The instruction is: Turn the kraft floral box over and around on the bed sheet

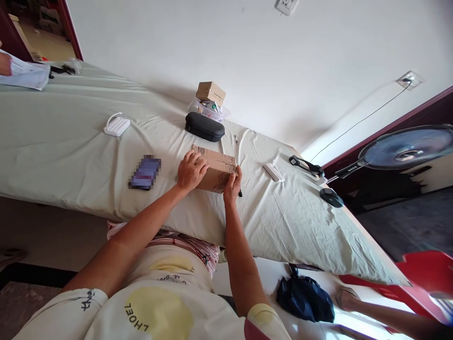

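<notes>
A brown cardboard box (211, 177) with dark printed line drawings lies on the cloth-covered table in front of me. My left hand (191, 171) grips its left end, fingers bent over the top. At the opposite end my right hand (232, 185) holds the right side, with the thumb on the near top edge. The box looks closed, with a seam running along its top. Just beyond it rests a black hard case (205, 126). A phone with a blurred screen (145, 173) lies left of my left hand.
Behind the case, a small carton (211, 92) sits on a clear plastic tub (212, 112). White devices (118, 125) (273, 172) flank the box. A black mouse (331, 197) and a fan (406, 150) are right. Another person's hand (4, 64) touches papers at far left.
</notes>
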The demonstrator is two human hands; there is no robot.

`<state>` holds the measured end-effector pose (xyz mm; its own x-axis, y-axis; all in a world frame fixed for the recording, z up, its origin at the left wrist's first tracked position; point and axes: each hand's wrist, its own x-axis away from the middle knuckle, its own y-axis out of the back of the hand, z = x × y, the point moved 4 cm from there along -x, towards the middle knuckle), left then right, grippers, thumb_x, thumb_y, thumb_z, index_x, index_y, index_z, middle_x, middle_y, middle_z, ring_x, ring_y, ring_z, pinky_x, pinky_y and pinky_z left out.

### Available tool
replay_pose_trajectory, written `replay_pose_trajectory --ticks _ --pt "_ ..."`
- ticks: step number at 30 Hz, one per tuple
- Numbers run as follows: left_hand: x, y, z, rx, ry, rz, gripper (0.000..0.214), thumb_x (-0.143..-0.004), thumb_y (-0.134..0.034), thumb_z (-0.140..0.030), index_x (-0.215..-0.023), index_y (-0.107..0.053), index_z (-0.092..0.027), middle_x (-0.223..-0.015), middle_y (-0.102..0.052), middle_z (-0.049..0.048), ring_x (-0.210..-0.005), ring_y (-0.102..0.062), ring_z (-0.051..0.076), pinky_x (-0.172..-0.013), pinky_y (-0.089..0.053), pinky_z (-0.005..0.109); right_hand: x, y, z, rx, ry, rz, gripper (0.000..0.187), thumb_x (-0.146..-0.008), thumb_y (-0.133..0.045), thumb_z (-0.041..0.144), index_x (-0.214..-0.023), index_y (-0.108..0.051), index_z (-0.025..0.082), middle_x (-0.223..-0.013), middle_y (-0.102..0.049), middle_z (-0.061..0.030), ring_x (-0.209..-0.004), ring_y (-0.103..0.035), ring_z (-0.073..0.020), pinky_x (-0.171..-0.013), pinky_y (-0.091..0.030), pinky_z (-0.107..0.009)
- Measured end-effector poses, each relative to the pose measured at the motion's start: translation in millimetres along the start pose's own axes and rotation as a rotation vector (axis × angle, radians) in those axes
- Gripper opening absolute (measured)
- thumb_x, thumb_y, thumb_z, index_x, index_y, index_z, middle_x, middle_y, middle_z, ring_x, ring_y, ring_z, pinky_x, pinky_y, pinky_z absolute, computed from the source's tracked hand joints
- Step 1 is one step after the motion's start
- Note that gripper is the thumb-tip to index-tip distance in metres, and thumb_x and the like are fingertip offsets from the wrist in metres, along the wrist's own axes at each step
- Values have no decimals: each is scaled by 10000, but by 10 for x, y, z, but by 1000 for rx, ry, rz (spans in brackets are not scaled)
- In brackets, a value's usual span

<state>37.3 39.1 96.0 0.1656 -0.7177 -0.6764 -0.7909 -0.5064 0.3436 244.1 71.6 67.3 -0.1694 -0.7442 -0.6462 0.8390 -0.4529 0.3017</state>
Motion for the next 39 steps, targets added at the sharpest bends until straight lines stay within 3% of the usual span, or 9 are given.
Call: replay_pose_trajectory --ticks 5,9,13,16,22,26,32,39 --pt "93 84 216 64 57 -43 379 -966 -567 -469 -1265 -647 -250 -1485 -535 113 -1459 -442 286 -1194 -410 399 92 -2 -203 -92 2 38 603 -1030 -262 542 -1473 -498 207 -1426 -566 -150 -1442 -443 -263 -1212 -343 -536" --pt "222 107 536 109 127 -114 614 -907 -657 -529 -1414 -512 -213 -1513 -506 158 -1446 -466 295 -1183 -425 409 127 -69 -302 -93 -71 71 621 -1020 -232 552 -1412 -551 191 -1345 -625 -151 -1362 -515 -261 -1172 -398 -513" --pt "351 -14 857 117 255 28 504 -868 -712 -441 -1288 -590 -191 -1321 -653 175 -1309 -594 320 -1144 -458 443 155 -131 -388 -96 -103 202 594 -1008 -252 574 -1358 -566 212 -1330 -644 -126 -1313 -556 -238 -1121 -449 -453" --pt "404 -67 979 102 296 105 495 -828 -733 -340 -1279 -591 -194 -1275 -682 172 -1305 -599 340 -1143 -451 474 175 -144 -463 -43 -123 255 582 -981 -290 595 -1279 -588 193 -1267 -673 -138 -1228 -599 -259 -1070 -475 -455" --pt "423 -70 1035 72 279 134 593 -792 -691 -196 -1364 -535 -201 -1376 -643 160 -1328 -588 329 -1152 -451 495 214 -155 -534 27 -192 292 418 -895 -437 447 -1204 -573 201 -1133 -697 -117 -1038 -648 -258 -961 -524 -442" --pt "427 -68 1046 51 306 128 623 -787 -687 -156 -1389 -527 -183 -1381 -640 167 -1329 -587 335 -1142 -464 484 240 -184 -514 -6 -219 316 495 -773 -529 308 -1255 -526 196 -1131 -696 -106 -979 -674 -245 -914 -547 -416" --pt "410 -19 964 26 297 149 692 -819 -690 -152 -1472 -467 -202 -1424 -620 132 -1348 -572 304 -1159 -456 446 234 -183 -496 36 -208 306 520 -706 -513 232 -1224 -532 199 -1075 -695 -96 -960 -658 -263 -904 -553 -432" --pt "390 20 932 -26 329 175 749 -842 -697 -149 -1533 -413 -208 -1428 -624 125 -1332 -586 300 -1149 -468 437 229 -187 -531 78 -211 319 428 -727 -504 264 -1150 -549 213 -1109 -688 -109 -952 -653 -276 -918 -547 -460"
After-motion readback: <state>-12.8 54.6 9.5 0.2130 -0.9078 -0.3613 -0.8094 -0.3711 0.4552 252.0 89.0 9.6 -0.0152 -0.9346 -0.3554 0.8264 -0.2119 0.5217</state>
